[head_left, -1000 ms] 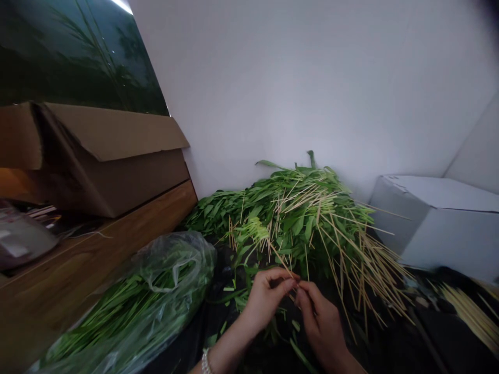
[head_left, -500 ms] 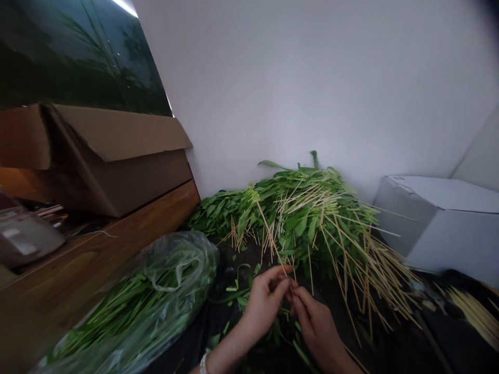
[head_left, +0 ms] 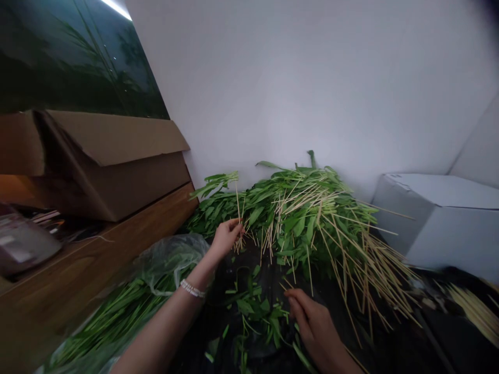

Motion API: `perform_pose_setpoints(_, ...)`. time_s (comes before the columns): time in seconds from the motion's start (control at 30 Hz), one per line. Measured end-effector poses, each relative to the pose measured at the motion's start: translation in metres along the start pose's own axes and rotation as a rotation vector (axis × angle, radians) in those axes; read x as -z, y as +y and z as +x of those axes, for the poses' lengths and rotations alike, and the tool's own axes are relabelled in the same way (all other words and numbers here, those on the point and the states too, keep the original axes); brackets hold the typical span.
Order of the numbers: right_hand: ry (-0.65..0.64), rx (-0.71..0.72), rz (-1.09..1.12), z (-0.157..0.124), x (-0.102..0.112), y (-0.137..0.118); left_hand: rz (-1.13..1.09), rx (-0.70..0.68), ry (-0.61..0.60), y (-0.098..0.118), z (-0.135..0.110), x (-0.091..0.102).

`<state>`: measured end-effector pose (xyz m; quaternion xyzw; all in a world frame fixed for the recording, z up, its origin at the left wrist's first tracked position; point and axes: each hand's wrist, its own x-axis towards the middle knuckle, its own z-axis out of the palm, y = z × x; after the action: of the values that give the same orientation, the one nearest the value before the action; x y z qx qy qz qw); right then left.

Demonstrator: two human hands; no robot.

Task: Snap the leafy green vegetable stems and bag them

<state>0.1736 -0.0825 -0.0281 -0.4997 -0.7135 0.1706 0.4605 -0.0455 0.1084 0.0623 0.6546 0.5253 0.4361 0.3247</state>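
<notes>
My left hand (head_left: pixel 229 235) is closed on the lower part of a bamboo skewer (head_left: pixel 237 200). Leafy greens (head_left: pixel 218 179) are threaded at its top and hang to the left, over the left side of the pile. My right hand (head_left: pixel 312 317) is low in the middle, its fingers closed around thin bamboo skewers (head_left: pixel 286 283) whose tips poke out past the fingertips. Beyond both hands lies a heap of skewered greens (head_left: pixel 304 218), many bare stick ends pointing toward me and to the right. Loose leaves and stem bits (head_left: pixel 257 306) are scattered between my hands.
At left, a clear plastic bag (head_left: pixel 183 254) holds long green stalks beside a wooden ledge (head_left: pixel 156 223). An open cardboard box (head_left: pixel 132 171) stands on that ledge. A white box (head_left: pixel 436 223) sits at right, with more skewers (head_left: pixel 473 311) in front. A white wall (head_left: pixel 292 93) rises behind.
My hands have moved apart. The left one has carried the skewer of greens up and left to the pile's left side; the right one stays low, near where it was.
</notes>
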Motion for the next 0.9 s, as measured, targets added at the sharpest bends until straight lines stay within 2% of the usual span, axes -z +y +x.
perform_pose_setpoints(0.1,0.002,0.018,-0.014,0.001,0.001,-0.001,0.106,0.007,0.026,-0.012,0.030,0.007)
perform_pose_setpoints(0.2,0.001,0.037,-0.035,0.001,0.001,0.000,0.233,-0.009,0.042,-0.020,0.048,0.009)
perform_pose_setpoints(0.33,0.016,0.058,-0.049,0.001,0.002,0.003,0.381,-0.040,0.051,-0.026,0.055,0.005)
perform_pose_setpoints(0.47,0.007,0.042,-0.079,0.003,0.005,0.004,0.464,-0.064,0.037,-0.023,0.047,0.002)
perform_pose_setpoints(0.57,0.012,0.024,-0.101,0.004,0.008,0.006,0.494,-0.100,0.037,-0.009,0.029,0.009)
perform_pose_setpoints(0.67,0.008,0.034,-0.112,0.004,0.008,0.010,0.486,-0.140,-0.034,0.010,-0.005,0.021)
perform_pose_setpoints(0.7,0.008,0.037,-0.119,0.004,0.008,0.011,0.465,-0.159,-0.100,0.014,-0.019,0.024)
perform_pose_setpoints(0.8,-0.005,0.022,-0.147,0.003,0.007,0.016,0.303,-0.201,-0.502,0.015,-0.065,0.028)
perform_pose_setpoints(0.83,-0.017,0.017,-0.157,0.003,0.007,0.018,0.305,-0.189,-0.571,0.012,-0.079,0.028)
perform_pose_setpoints(0.9,-0.039,-0.001,-0.183,0.004,0.008,0.021,0.388,-0.161,-0.573,0.002,-0.102,0.027)
